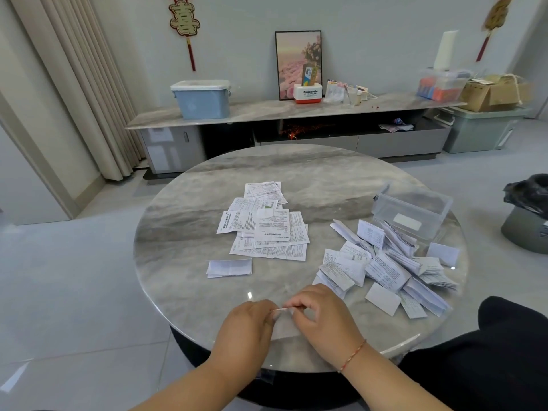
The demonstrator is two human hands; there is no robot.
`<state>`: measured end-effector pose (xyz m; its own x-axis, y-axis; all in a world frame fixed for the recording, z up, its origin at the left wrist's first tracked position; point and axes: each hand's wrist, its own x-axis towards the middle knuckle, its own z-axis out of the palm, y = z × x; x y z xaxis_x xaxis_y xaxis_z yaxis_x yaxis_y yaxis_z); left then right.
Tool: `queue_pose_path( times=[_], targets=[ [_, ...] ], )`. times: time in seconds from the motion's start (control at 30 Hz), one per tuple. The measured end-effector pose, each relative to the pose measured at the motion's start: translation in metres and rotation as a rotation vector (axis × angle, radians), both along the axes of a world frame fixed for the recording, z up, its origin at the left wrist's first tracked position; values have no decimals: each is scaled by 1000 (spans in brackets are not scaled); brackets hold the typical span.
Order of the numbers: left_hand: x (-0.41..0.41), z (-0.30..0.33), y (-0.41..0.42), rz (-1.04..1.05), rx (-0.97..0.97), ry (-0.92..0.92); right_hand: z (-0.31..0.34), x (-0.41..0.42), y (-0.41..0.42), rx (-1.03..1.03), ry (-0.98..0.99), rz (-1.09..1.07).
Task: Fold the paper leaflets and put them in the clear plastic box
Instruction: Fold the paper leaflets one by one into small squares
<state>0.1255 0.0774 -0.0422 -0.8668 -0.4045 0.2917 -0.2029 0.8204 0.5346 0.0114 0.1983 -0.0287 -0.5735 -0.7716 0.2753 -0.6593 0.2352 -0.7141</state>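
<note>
Near the front edge of the round marble table (pixel 207 179), my left hand (pixel 246 327) and my right hand (pixel 323 318) both pinch one white paper leaflet (pixel 283 327) between them; most of it is hidden by my fingers. A stack of flat printed leaflets (pixel 267 226) lies in the middle of the table. One folded leaflet (pixel 229 267) rests alone left of centre. A heap of folded leaflets (pixel 385 268) spreads over the right side. Behind that heap stands the clear plastic box (pixel 412 212), open, with folded leaflets leaning at its front.
A black bin bag over a grey bin (pixel 527 215) stands on the floor at the right. A long low cabinet (pixel 296 114) with a blue tub, a picture and boxes runs along the far wall. Dark cloth (pixel 489 351) lies by my right arm.
</note>
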Motion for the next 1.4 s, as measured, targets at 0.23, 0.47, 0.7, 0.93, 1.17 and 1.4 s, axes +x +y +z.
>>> queue_pose_path(
  times=[0.23, 0.47, 0.7, 0.93, 1.17, 1.4],
  targets=[
    [0, 20, 7, 78, 239, -48, 1, 1, -1, 37, 42, 17],
    [-4, 38, -11, 244, 414, 20, 8, -20, 10, -12, -28, -113],
    [-11, 38, -4, 207, 612, -11, 14, -11, 7, -27, -271, -46],
    [-20, 44, -1, 256, 663, 35, 18, -38, 12, -105, -462, -404],
    [-32, 28, -9, 262, 602, -82, 13, -80, 27, -211, -680, -783],
    [-83, 12, -45, 193, 52, -65, 23, -81, 28, 9, -262, -903]
  ],
)
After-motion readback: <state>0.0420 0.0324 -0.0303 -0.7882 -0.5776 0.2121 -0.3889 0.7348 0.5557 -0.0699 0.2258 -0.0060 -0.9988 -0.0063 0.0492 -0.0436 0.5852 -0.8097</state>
